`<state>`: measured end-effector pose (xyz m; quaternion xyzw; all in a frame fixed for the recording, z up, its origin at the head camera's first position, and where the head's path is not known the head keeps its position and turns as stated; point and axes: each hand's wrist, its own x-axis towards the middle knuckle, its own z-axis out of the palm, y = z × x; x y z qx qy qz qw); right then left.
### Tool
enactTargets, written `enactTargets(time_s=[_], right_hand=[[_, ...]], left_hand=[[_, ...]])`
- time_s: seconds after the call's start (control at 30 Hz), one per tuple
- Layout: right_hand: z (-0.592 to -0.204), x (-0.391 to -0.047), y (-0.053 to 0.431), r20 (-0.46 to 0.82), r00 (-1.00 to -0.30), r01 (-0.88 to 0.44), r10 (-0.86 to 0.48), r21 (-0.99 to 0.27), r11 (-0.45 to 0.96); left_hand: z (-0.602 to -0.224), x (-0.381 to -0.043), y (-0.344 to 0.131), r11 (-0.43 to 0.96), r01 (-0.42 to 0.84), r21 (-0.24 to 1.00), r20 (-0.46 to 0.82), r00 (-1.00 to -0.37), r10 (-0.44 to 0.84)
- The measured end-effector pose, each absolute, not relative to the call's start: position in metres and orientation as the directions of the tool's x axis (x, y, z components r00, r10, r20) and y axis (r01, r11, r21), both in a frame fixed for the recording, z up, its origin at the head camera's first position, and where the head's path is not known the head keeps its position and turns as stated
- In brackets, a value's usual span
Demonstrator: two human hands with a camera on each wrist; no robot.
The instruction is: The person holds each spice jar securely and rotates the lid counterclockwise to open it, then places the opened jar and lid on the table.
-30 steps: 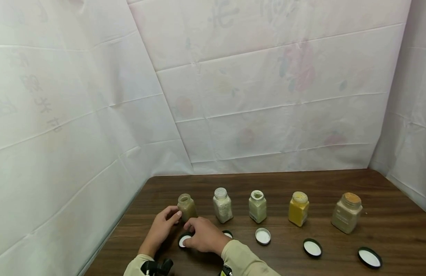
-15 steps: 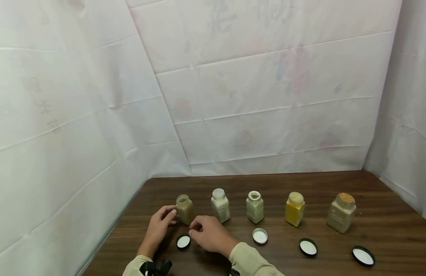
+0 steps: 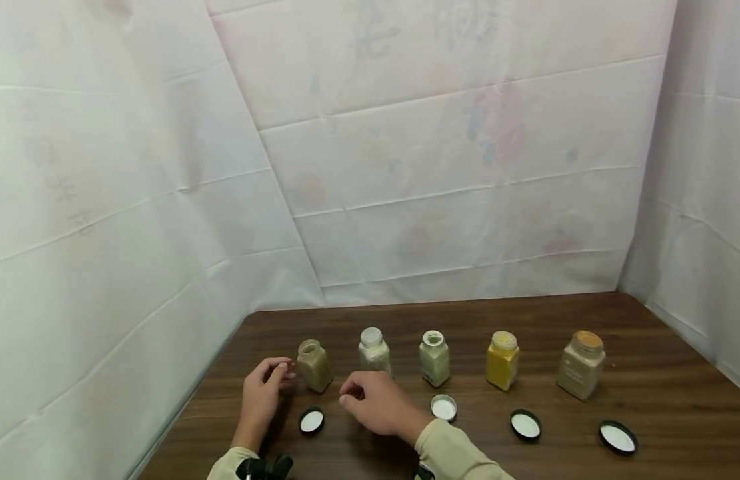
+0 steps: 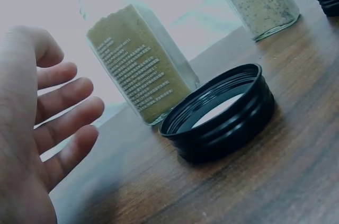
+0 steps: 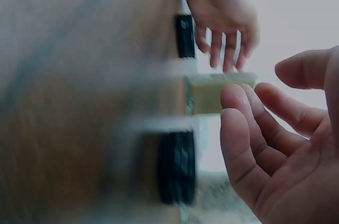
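Note:
My left hand [image 3: 261, 400] is beside the leftmost glass jar [image 3: 315, 368], apart from it, with relaxed fingers and nothing held. That jar is lidless and holds brownish-green powder; printed text covers its side in the left wrist view. In front of it lies a black lid [image 4: 222, 121], its white liner facing up. My right hand [image 3: 382, 403] hovers over the table right of this lid, fingers loosely bent and empty, as the right wrist view confirms. Another black lid [image 5: 177, 168] lies near the right hand; in the head view the hand hides it.
Several more lidless jars stand in a row: a speckled pale one [image 3: 374, 352], a pale green one [image 3: 435, 360], a yellow one [image 3: 503, 362] and a wider one [image 3: 580, 367]. Upturned lids lie before them, including a silver-rimmed lid [image 3: 444, 407]. White sheeting [image 3: 466, 200] encloses the wooden table [image 3: 406, 307].
My right hand has lifted away from the leftmost lid and moved right. My left hand has drawn back from the leftmost jar it was touching. The head view has shifted slightly.

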<state>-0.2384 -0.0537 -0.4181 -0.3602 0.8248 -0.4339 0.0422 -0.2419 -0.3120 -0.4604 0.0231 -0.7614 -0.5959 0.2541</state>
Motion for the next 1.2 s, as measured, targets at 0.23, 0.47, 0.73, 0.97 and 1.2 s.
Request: enactTargets(time_s=[0.23, 0.47, 0.73, 0.97, 1.2], right_hand=[[-0.407, -0.238, -0.035, 0.214, -0.732, -0.567, -0.647, -0.718, 0.404], [-0.398, -0.238, -0.011, 0.225, -0.731, -0.584, -0.644, -0.694, 0.421], [-0.395, -0.240, 0.012, 0.213, -0.750, -0.578, -0.626, -0.671, 0.464], [-0.389, -0.242, 0.030, 0.173, -0.753, -0.565, -0.635, -0.664, 0.490], [-0.378, -0.240, 0.054, 0.154, -0.749, -0.585, -0.644, -0.609, 0.535]], left_hand=[[-0.457, -0.240, -0.314, 0.301, 0.312, 0.901, 0.419, -0.806, -0.418], [-0.444, -0.232, -0.306, 0.325, 0.310, 0.894, 0.431, -0.794, -0.429], [-0.443, -0.231, -0.305, 0.388, 0.357, 0.850, 0.515, -0.722, -0.462], [-0.451, -0.236, -0.303, 0.450, 0.365, 0.815, 0.566, -0.668, -0.483], [-0.446, -0.229, -0.287, 0.522, 0.366, 0.770, 0.603, -0.686, -0.408]])
